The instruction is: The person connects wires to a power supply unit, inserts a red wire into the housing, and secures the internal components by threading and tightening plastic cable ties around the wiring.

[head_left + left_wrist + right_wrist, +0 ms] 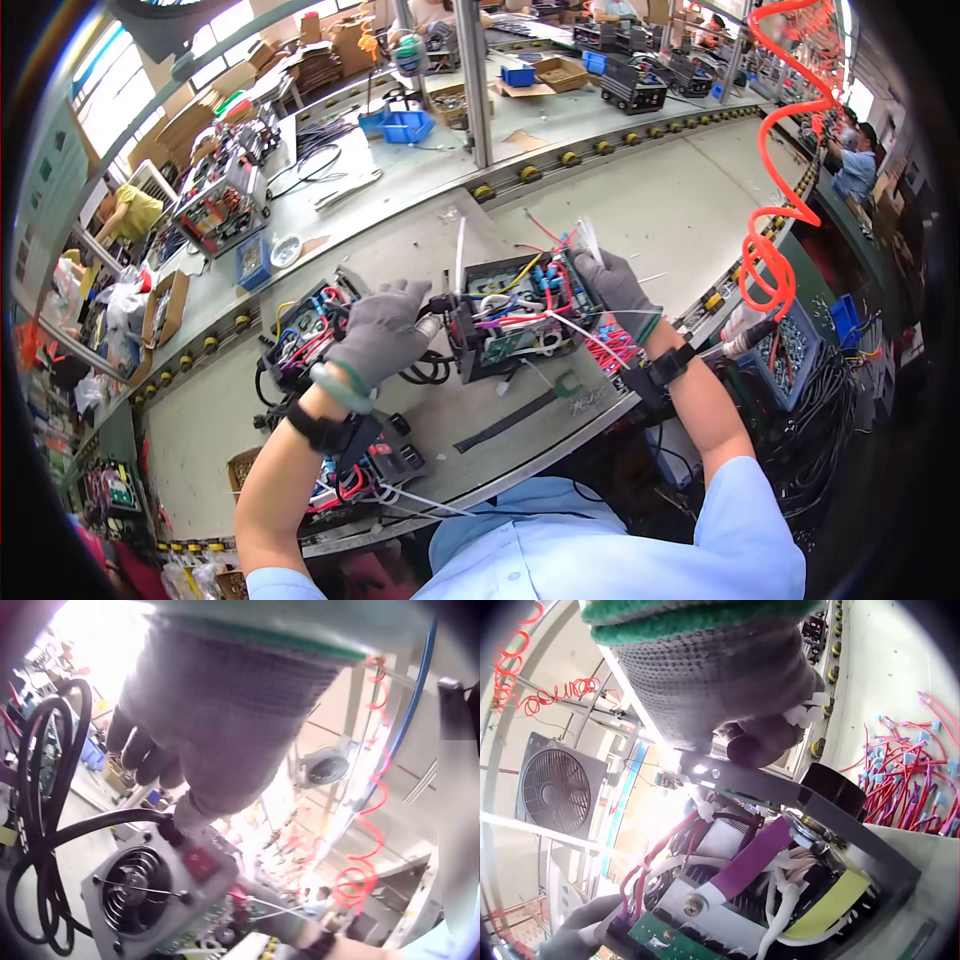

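An open black metal unit point(525, 315) full of coloured wires and a green board lies before the person. At its left end is the gloved left hand point(385, 330), fingers extended, with the thumb at the fan panel point(161, 889) beside a red switch point(201, 862) and a black cord point(112, 819). The gloved right hand point(620, 290) is at the right end, its fingers point(761, 742) bent above the panel edge point(780, 791). It pinches thin white strips point(588, 240). A purple strip point(754, 859) and yellow tape point(829, 904) show inside the unit.
Two more wired units point(310, 335) point(370, 470) stand left and lower left. Red wires point(612, 350) lie right of the open unit, a black strip point(505, 420) in front. A coiled red hose point(770, 260) hangs at right. Blue bins point(408, 127) stand on the far bench.
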The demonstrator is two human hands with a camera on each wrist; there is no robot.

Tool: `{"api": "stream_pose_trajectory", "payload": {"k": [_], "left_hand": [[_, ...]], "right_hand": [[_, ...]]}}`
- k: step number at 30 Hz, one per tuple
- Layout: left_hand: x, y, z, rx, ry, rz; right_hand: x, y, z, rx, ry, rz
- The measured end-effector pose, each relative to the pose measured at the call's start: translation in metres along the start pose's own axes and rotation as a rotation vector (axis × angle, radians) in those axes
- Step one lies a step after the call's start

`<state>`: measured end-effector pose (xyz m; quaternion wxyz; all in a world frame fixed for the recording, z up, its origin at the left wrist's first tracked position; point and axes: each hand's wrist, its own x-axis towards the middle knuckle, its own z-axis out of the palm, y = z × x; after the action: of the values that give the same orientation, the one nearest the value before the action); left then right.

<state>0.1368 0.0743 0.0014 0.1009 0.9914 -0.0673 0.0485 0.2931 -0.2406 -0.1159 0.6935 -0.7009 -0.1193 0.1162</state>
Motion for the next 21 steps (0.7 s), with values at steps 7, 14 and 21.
{"api": "stream_pose_trajectory", "payload": {"k": [7,14,21], "left_hand": [[-0.016,0.038,-0.008,-0.384,-0.467,-0.285],[-0.040,0.019,0.022,0.004,-0.148,-0.099],[-0.020,0.017,0.021,-0.016,-0.232,-0.134]], "right_hand": [[0.013,-0.005,0.003,-0.086,-0.075,0.013],[0.027,-0.020,0.023,-0.059,-0.342,0.096],[-0.009,-0.003,0.001,-0.125,-0.172,0.084]]}}
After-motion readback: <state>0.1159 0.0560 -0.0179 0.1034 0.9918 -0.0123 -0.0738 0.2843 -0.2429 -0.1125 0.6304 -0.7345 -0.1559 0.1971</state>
